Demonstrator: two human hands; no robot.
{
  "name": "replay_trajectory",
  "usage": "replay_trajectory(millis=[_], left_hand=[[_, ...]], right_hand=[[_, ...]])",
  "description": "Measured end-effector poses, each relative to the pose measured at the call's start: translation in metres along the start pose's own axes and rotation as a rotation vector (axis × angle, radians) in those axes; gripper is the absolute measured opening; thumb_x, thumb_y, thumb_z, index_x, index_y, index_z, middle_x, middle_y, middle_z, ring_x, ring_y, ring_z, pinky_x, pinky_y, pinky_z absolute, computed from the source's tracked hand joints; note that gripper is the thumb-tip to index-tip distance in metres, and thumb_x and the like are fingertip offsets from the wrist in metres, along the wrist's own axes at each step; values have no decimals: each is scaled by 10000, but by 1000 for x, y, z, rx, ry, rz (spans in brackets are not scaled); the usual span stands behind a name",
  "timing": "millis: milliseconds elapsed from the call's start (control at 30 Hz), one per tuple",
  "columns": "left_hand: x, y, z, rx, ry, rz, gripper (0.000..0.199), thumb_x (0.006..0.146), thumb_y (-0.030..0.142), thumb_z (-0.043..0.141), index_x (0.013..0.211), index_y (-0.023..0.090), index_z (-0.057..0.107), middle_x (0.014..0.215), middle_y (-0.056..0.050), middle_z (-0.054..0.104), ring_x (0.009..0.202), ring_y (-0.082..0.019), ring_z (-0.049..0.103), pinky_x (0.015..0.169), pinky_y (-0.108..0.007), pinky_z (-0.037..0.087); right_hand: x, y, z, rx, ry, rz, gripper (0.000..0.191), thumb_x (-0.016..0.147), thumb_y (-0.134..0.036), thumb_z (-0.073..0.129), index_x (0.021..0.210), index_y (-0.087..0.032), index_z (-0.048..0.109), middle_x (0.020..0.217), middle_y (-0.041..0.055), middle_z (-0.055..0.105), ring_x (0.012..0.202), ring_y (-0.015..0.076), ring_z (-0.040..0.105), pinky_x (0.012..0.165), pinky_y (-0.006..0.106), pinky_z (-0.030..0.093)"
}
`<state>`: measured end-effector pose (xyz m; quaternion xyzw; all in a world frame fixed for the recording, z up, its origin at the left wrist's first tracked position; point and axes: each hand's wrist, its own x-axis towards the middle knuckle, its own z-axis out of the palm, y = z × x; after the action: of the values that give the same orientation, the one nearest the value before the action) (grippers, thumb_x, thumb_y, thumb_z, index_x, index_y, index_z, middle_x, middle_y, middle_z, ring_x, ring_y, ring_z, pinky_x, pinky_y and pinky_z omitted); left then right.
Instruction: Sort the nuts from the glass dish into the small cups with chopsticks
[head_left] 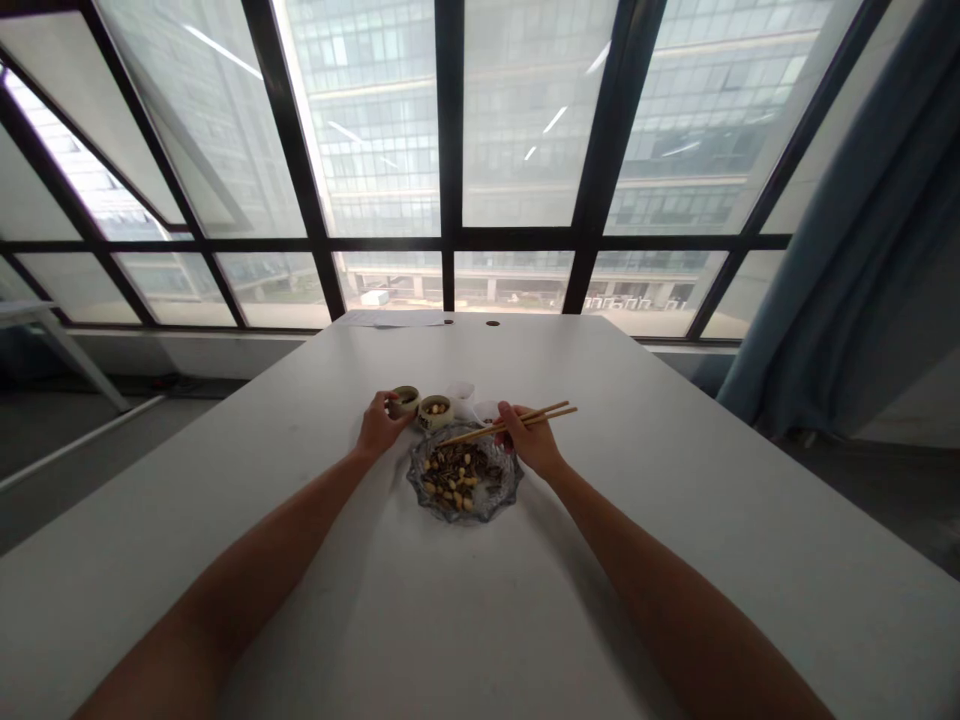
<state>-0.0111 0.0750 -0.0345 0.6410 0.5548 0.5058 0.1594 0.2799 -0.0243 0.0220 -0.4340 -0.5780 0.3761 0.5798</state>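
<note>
My right hand [523, 437] grips a pair of wooden chopsticks [551, 412], whose tips reach left over a clear scalloped glass bowl [512, 497]. Inside the bowl lies a mix of pale nuts [450, 492] and dark, thin seeds [469, 460]. My left hand [381, 422] is closed around the side of a small round cup [406, 400] on the table, just behind and left of the bowl. Touching distance to its right stands a second small cup [435, 410] with pale nuts in it. Two white cups [460, 398] are partly hidden behind the right hand.
Everything stands on a white table [450, 620]. Sheets of paper [394, 318] lie at its far edge, near two dark round spots [493, 323]. Beyond are large framed windows [517, 120]. A blue-grey curtain [847, 250] hangs at the right, and another white table [30, 312] stands at the left.
</note>
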Motion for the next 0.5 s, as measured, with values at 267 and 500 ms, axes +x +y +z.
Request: replay_trajectory(millis=[267,500], left_hand=[[-4,3,-6,-22,-4,-53,554,661,483,831,1071,213,575,1130,-123,719,990,-259,708,785,-373,600],[-6,1,-1,-26,31,-16,510,664,433,852,1038,215,584,1090,-103,718,968,-235,684,777,-349,576]], right_hand=[[-9,-1,6,7,40,10,640,802,-802,551,654,-187,645,459,16,598,342,114,472,340,237,350],[-14,2,6,-67,63,-35,653,817,-808,540,666,-182,649,481,34,617,360,121,490,347,238,373]])
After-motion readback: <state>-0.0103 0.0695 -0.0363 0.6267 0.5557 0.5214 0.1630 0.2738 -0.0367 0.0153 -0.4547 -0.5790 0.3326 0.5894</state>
